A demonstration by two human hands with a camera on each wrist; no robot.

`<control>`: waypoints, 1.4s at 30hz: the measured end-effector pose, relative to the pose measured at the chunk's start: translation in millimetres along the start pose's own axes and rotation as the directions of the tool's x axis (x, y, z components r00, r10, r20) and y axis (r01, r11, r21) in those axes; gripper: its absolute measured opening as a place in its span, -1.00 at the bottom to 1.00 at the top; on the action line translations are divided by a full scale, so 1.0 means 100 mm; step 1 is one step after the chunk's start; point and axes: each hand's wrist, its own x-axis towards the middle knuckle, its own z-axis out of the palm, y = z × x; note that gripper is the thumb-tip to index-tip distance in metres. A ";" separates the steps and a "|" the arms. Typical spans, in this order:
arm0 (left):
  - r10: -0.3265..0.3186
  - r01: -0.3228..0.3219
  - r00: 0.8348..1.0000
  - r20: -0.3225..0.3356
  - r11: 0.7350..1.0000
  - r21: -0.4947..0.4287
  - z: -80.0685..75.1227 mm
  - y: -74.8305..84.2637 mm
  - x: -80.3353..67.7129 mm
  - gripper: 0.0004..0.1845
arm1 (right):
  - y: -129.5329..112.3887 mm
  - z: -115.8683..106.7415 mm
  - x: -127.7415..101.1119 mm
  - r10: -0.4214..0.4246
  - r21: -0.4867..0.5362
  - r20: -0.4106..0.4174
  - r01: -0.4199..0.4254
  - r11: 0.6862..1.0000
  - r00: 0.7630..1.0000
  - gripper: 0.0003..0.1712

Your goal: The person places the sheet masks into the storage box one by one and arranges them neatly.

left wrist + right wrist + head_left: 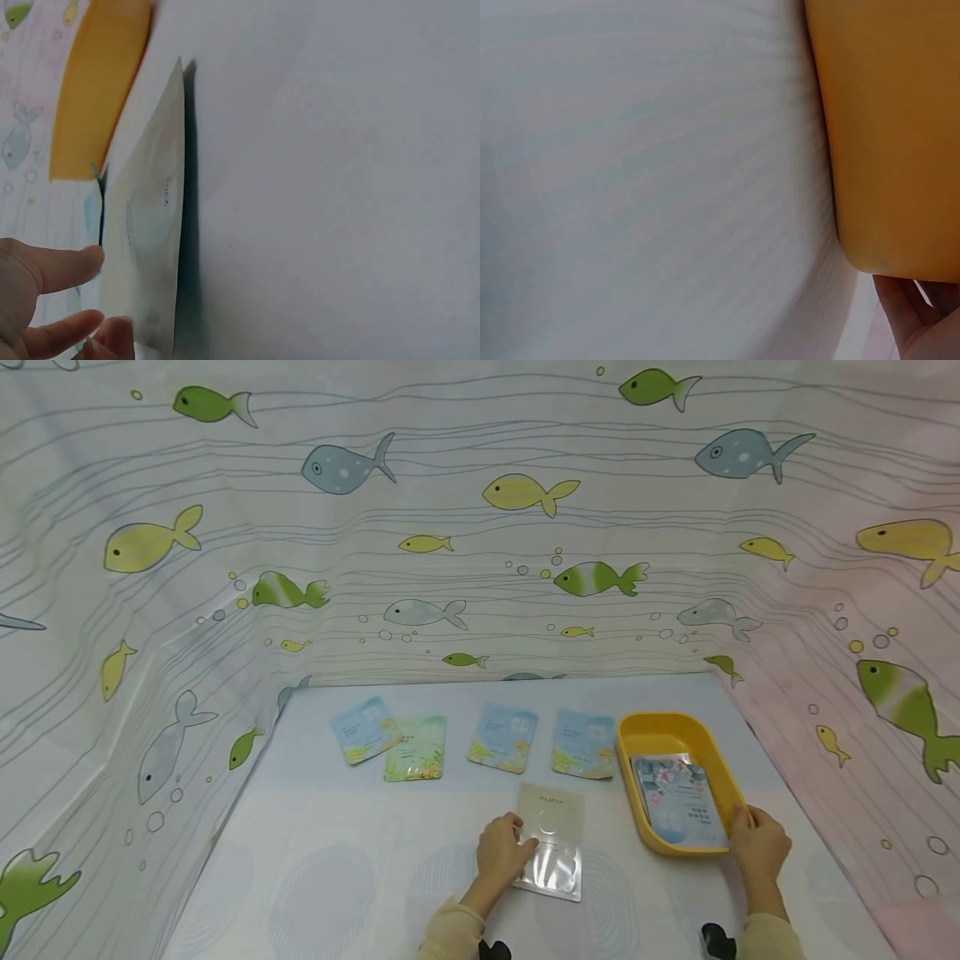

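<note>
- The left hand (504, 852) rests on the left edge of a beige sachet (551, 839) that lies flat on the pale table (337, 860), at about 6 o'clock in the head view.
- In the left wrist view the fingers (52, 266) are nearly straight and spread, their tips at the sachet's (146, 247) edge; they lie against it rather than curl round it.
- The sachet's near half is shiny and clear-looking, its far half matt beige with a small printed word too small to read.
- The right hand (757, 842) holds the near right corner of a yellow tray (678, 727), which sits at about 3 o'clock from the sachet and just beside it.
- The thumb lies over the tray's rim; the right wrist view shows only the tray's outer wall (892, 135) and a bit of the hand (919, 319) under its corner, so how far the other fingers wrap cannot be told.
- Inside the tray lies a small stack of blue packets (681, 800), the top one printed with a floral pattern, filling the near half of the tray.
- Beyond the sachet, at 12 o'clock, a row of flat packets lies on the table: a blue packet (362, 729) overlapping a green packet (416, 748) at the left, then a second blue packet (504, 737) and a third blue packet (584, 743) close to the tray's far left corner.
- A fish-print curtain (480, 527) walls the table on three sides.
</note>
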 end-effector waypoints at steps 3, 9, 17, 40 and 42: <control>0.002 -0.002 1.000 0.001 0.999 0.041 0.01 -0.02 -0.04 -0.66 | 0.00 0.01 0.00 -0.007 0.000 -0.007 0.007 1.000 1.000 -0.49; 0.009 -0.008 1.000 -0.011 0.997 0.075 0.04 -0.05 -0.08 -0.65 | 0.02 0.02 0.02 -0.004 0.008 -0.011 0.004 1.000 1.000 -0.50; -0.038 0.041 0.999 -0.028 0.993 0.110 0.01 -0.08 -0.13 -0.67 | 0.03 0.03 0.02 0.015 0.008 0.003 -0.015 1.000 1.000 -0.48; -0.157 0.165 0.984 0.086 0.982 -0.089 -0.13 -0.20 -0.14 -0.85 | 0.02 0.02 0.00 0.018 0.027 -0.001 -0.018 0.999 1.000 -0.48; -0.141 0.151 0.986 0.089 0.982 -0.116 -0.16 -0.21 -0.14 -0.88 | 0.03 0.02 0.01 0.017 0.024 -0.002 -0.017 1.000 1.000 -0.48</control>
